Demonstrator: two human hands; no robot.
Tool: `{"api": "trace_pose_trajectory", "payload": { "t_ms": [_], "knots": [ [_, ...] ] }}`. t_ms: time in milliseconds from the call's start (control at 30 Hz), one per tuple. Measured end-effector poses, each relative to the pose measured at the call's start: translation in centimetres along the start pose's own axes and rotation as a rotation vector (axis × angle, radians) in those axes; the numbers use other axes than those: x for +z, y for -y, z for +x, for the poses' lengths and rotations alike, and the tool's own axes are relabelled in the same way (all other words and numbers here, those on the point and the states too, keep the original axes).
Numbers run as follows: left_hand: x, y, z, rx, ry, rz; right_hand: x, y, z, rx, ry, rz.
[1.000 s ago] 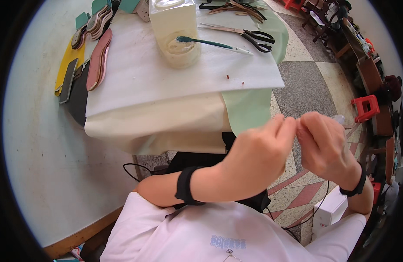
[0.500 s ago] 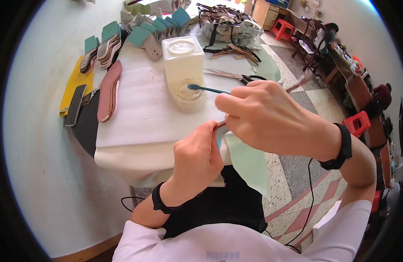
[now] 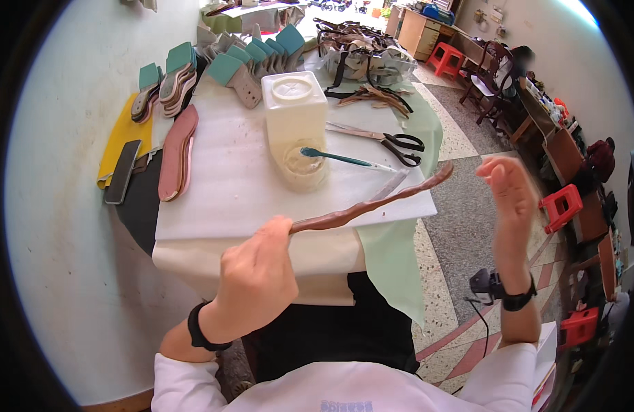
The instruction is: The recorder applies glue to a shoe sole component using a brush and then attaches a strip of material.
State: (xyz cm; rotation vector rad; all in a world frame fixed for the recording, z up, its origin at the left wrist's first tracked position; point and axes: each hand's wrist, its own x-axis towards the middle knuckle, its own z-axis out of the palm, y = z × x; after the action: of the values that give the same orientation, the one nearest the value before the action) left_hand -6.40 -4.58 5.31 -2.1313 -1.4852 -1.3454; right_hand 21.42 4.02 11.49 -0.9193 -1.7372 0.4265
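Observation:
My left hand pinches one end of a long, narrow brown strip, which looks like leather. The strip slants up to the right over the table's front part, its far end free. To the right of that end, apart from it, my right hand is raised with loosely bent fingers and nothing visible in them; it is slightly blurred. A teal-tipped brush rests with its head on a round pale cup that stands against a white plastic jug. Black-handled scissors lie right of the jug.
Pink insole-shaped pieces and a phone lie at the left. Teal-ended pieces stand in rows behind. A clear container of strips is at the back. A clear flat strip lies near the brush. Red stools stand right.
My right hand has let go of the brush, which now rests on the cup, and moved right. My left hand has moved left and down, with the brown strip now stretched out in view.

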Motion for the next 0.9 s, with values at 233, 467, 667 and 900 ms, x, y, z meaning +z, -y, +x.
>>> {"api": "trace_pose_trajectory", "payload": {
  "t_ms": [233,467,667,900],
  "knots": [
    [-1.4,-0.6,-0.1,0.084,0.053,0.114,1.3,-2.6,-1.9,0.594,0.199,0.431],
    [-1.6,-1.3,-0.2,0.101,0.094,0.188,2.0,-3.2,-1.1,0.623,0.327,0.788],
    [-1.4,-1.2,-0.2,0.181,0.113,0.173,2.6,-2.3,-1.8,0.321,0.167,0.653],
    [-1.1,-1.4,-0.5,0.192,0.122,0.146,3.1,-2.2,-2.4,0.109,0.020,0.550]
  ]
}}
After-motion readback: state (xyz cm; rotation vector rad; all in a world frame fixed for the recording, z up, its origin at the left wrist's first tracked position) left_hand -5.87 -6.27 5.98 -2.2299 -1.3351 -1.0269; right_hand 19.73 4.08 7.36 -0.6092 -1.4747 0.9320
